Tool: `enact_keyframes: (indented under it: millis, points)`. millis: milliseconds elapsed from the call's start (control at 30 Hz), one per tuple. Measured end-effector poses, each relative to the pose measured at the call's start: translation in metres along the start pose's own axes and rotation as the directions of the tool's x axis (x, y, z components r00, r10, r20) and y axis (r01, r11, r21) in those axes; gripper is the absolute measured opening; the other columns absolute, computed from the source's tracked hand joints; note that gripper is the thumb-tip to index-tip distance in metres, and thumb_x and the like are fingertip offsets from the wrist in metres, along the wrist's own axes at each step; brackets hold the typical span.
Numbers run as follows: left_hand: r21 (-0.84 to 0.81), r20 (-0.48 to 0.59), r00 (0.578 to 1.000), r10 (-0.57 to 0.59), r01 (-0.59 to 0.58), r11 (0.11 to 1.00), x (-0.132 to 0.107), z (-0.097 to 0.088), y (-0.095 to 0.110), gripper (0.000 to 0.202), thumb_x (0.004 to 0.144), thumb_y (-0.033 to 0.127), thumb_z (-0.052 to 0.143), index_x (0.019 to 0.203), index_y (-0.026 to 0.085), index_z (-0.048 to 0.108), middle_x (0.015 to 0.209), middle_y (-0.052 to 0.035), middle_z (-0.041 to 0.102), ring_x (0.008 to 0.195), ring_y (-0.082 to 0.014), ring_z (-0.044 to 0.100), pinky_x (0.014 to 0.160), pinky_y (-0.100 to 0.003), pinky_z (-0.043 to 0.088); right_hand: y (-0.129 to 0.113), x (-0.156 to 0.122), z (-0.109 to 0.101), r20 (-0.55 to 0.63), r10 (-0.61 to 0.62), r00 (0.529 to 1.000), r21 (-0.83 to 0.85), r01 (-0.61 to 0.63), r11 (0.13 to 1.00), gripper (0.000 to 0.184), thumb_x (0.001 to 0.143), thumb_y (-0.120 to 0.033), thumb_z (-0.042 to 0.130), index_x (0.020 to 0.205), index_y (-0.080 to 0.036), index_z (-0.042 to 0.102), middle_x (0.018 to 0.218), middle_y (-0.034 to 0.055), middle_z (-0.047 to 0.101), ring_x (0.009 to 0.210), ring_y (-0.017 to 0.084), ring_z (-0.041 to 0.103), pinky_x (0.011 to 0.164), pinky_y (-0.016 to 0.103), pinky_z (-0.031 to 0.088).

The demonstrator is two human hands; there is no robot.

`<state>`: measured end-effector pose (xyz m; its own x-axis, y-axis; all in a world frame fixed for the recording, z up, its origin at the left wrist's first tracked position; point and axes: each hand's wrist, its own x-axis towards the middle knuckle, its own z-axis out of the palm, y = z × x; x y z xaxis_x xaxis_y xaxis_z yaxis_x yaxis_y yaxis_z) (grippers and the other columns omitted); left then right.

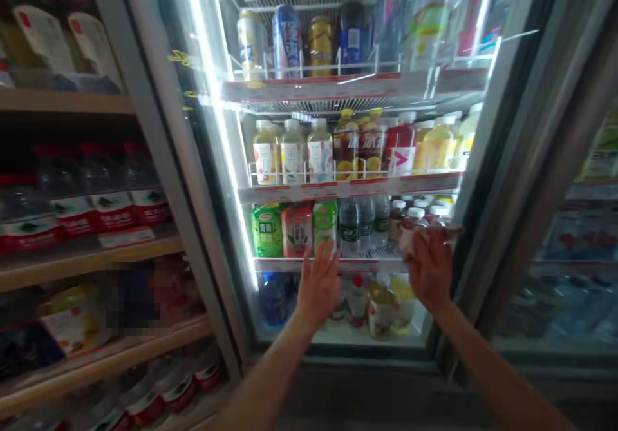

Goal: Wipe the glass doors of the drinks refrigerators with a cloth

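My right hand is closed on a crumpled pinkish cloth, in front of small dark bottles at the right of the third shelf. The cloth's far corner sticks out to the right of my fingers. My left hand is raised with its fingers stretched out, holding nothing. It appears to lie against the glass door of a lit drinks cooler, though contact is hard to judge. Behind its fingertips are a green carton and a pink-red carton. Small yellow marks and pale streaks show on the glass.
Inside the cooler, cans and bottles fill wire-fronted shelves. Wooden shelves with red-labelled water bottles stand at left. A metal door frame and another cooler section with bottles are at right.
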<state>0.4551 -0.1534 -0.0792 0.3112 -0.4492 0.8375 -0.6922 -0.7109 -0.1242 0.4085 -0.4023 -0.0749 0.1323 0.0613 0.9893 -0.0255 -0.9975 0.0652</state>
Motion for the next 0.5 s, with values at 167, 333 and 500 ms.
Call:
enact_keyframes:
  millis: [167,333,500]
  points:
    - [-0.011,-0.080,0.997,-0.018,0.018,1.000,0.005,0.005,0.006,0.054,0.078,0.016,0.047,0.131,0.015,0.037,0.145,-0.0142,0.029,0.138,-0.0285,0.010,0.107,-0.052,0.025,-0.010,0.019,-0.003,-0.163,0.146,0.976,0.049,-0.140,0.989,0.062,0.084,-0.014,0.037,0.143,-0.017,0.019,0.149,0.0123,0.017,0.136,0.031,0.019,0.103,0.057,0.029]
    - [-0.098,-0.112,0.991,0.072,-0.083,0.992,0.018,0.001,0.029,0.056,0.081,0.013,0.043,0.135,0.018,0.029,0.141,-0.0127,0.036,0.137,-0.0255,0.017,0.107,-0.050,0.027,-0.033,0.032,0.001,0.069,-0.197,0.978,0.120,0.188,0.975,0.064,0.084,-0.013,0.039,0.143,-0.025,0.016,0.147,0.0060,0.026,0.136,0.024,0.021,0.107,0.050,0.027]
    - [-0.388,-0.203,0.970,0.132,-0.203,0.899,0.061,-0.006,0.074,0.058,0.086,0.019,0.035,0.140,0.018,0.014,0.145,-0.0137,0.028,0.136,-0.0210,0.021,0.105,-0.042,0.035,-0.005,0.041,0.004,-0.054,-0.021,0.998,0.140,0.029,0.990,0.067,0.086,-0.014,0.036,0.145,-0.020,0.003,0.150,0.0106,0.016,0.137,0.028,0.015,0.106,0.054,0.027]
